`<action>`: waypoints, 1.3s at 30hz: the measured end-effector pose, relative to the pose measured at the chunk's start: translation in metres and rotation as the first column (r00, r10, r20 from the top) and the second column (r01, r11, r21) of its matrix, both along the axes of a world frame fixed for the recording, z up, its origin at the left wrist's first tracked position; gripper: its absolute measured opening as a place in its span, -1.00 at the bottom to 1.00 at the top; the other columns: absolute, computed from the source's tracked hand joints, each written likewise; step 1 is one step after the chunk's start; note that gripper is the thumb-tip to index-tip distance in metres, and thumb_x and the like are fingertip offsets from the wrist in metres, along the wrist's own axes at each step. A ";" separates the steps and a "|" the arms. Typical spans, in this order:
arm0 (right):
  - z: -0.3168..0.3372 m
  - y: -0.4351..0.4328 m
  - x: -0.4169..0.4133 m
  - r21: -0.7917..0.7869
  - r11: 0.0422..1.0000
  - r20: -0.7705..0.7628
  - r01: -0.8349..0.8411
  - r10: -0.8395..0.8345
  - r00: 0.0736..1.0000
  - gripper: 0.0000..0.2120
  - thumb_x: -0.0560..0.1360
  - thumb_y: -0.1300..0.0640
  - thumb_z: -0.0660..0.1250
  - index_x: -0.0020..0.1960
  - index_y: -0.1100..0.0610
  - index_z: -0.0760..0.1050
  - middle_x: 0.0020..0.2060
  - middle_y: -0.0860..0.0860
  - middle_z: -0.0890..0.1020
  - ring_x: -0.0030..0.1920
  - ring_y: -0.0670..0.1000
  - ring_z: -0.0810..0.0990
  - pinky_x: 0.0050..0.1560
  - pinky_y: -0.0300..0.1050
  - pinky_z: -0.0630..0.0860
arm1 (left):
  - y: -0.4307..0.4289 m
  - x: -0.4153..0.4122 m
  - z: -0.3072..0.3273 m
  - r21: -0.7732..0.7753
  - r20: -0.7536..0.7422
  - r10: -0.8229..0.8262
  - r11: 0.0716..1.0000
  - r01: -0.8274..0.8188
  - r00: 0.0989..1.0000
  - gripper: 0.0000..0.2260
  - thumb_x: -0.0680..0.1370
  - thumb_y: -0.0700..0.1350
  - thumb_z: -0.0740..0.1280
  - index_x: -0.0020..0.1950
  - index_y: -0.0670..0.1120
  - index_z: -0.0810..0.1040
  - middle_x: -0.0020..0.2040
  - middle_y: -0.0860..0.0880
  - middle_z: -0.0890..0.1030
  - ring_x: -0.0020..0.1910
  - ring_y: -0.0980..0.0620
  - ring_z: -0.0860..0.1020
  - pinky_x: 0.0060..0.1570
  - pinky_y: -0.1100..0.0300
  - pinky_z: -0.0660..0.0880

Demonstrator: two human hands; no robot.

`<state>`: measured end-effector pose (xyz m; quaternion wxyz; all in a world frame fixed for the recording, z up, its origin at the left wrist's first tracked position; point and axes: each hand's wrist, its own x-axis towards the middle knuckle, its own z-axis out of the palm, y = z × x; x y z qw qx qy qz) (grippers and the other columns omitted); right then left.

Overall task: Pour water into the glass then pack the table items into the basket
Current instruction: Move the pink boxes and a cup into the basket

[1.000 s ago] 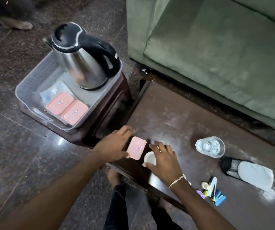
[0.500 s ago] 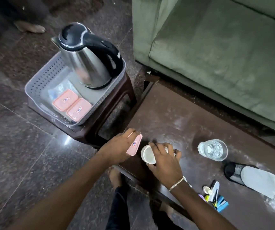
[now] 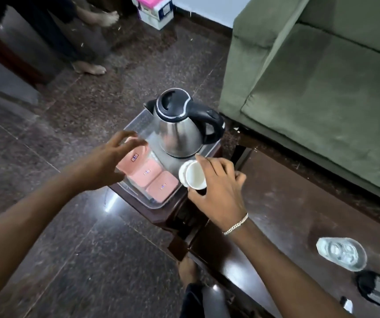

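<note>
A grey basket stands on a small dark stool and holds a steel kettle with a black lid, plus three pink-lidded containers side by side. My left hand hovers over the leftmost pink container with fingers spread and nothing in them. My right hand grips small white cups, tilted on their side at the basket's right rim, just in front of the kettle. A glass of water stands on the dark table at the lower right.
A green sofa borders the table at the right. A black mesh item lies near the glass. Another person's bare feet and a pink-and-white box are on the dark stone floor beyond the stool.
My left hand carried the pink container from the table to the basket and let it go beside the other two. My right hand lifted the white cups over to the basket's rim.
</note>
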<state>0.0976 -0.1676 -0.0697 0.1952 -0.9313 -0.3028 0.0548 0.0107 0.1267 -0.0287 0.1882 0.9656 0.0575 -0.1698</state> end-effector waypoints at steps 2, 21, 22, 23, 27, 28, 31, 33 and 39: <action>-0.005 0.024 0.006 -0.020 1.000 -0.008 0.007 -0.007 1.000 -0.29 0.36 -0.20 0.35 0.48 -0.09 0.33 0.29 -0.17 0.52 0.31 0.04 0.39 0.09 0.14 0.32 | 0.021 0.009 -0.009 0.041 -0.033 -0.017 0.999 0.018 0.999 -0.07 0.34 -0.36 0.56 0.59 0.14 0.27 0.58 -0.02 0.18 0.21 -0.17 0.60 0.06 -0.09 0.64; -0.065 0.090 0.012 -0.291 0.957 -0.067 -0.007 -0.013 0.998 -0.34 0.34 0.09 0.45 0.41 0.00 0.35 0.25 -0.05 0.50 0.17 0.12 0.45 0.06 0.14 0.35 | 0.082 0.036 -0.099 0.130 -0.149 -0.204 0.966 0.224 0.967 -0.03 0.31 -0.23 0.61 0.56 0.28 0.21 0.58 0.08 0.22 0.34 -0.14 0.53 -0.03 0.15 0.49; -0.066 0.090 0.011 -0.286 0.958 -0.063 -0.002 -0.017 0.998 -0.32 0.34 0.09 0.45 0.43 0.00 0.35 0.26 -0.05 0.50 0.17 0.12 0.45 0.06 0.14 0.35 | 0.082 0.037 -0.099 0.127 -0.156 -0.212 0.964 0.232 0.965 -0.02 0.31 -0.23 0.60 0.57 0.28 0.20 0.58 0.08 0.21 0.35 -0.14 0.52 0.00 0.13 0.52; -0.067 0.091 0.010 -0.280 0.960 -0.059 0.002 -0.019 0.998 -0.31 0.34 0.10 0.45 0.44 0.01 0.34 0.27 -0.04 0.50 0.17 0.12 0.46 0.07 0.14 0.35 | 0.082 0.038 -0.099 0.114 -0.165 -0.218 0.965 0.238 0.962 -0.02 0.31 -0.24 0.60 0.57 0.28 0.19 0.58 0.08 0.21 0.36 -0.14 0.51 0.07 0.08 0.57; -0.068 0.091 0.007 -0.290 0.957 -0.058 0.015 -0.033 0.998 -0.29 0.36 0.12 0.45 0.47 0.02 0.32 0.30 0.00 0.48 0.19 0.14 0.46 0.08 0.15 0.35 | 0.081 0.039 -0.097 0.085 -0.184 -0.221 0.967 0.240 0.958 -0.03 0.32 -0.30 0.54 0.58 0.26 0.19 0.59 0.07 0.19 0.41 -0.14 0.46 0.18 -0.08 0.61; -0.068 0.092 0.006 -0.291 0.957 -0.065 0.016 -0.037 0.997 -0.29 0.36 0.12 0.45 0.48 0.00 0.31 0.31 0.00 0.47 0.20 0.14 0.45 0.08 0.15 0.35 | 0.081 0.039 -0.097 0.090 -0.182 -0.221 0.967 0.240 0.958 -0.02 0.32 -0.30 0.54 0.58 0.25 0.17 0.60 0.07 0.19 0.42 -0.14 0.46 0.17 -0.07 0.61; -0.066 0.091 0.006 -0.284 0.959 -0.083 0.011 -0.036 0.996 -0.28 0.37 0.13 0.45 0.48 -0.05 0.30 0.35 0.00 0.44 0.22 0.15 0.43 0.10 0.17 0.36 | 0.077 0.037 -0.094 0.132 -0.162 -0.223 0.960 0.245 0.961 0.00 0.36 -0.30 0.52 0.62 0.24 0.08 0.62 0.06 0.16 0.46 -0.14 0.43 0.15 0.01 0.61; -0.063 0.089 0.008 -0.265 0.964 -0.097 0.017 -0.045 0.994 -0.29 0.38 0.13 0.44 0.48 -0.08 0.30 0.38 0.01 0.41 0.25 0.16 0.42 0.12 0.19 0.37 | 0.072 0.036 -0.086 0.196 -0.144 -0.217 0.950 0.243 0.965 0.03 0.39 -0.28 0.51 0.64 0.26 -0.01 0.65 0.05 0.07 0.53 -0.14 0.34 0.07 -0.04 0.67; -0.048 0.037 0.002 -0.048 0.990 -0.015 0.131 -0.132 0.991 -0.43 0.41 -0.02 0.43 0.38 -0.08 0.37 0.26 -0.03 0.42 0.13 0.08 0.41 -0.01 0.06 0.32 | 0.023 0.043 -0.041 0.248 0.112 -0.303 0.931 0.268 0.946 -0.28 0.41 -0.10 0.55 0.50 0.11 0.33 0.39 -0.02 0.45 0.18 -0.13 0.61 -0.30 0.02 0.66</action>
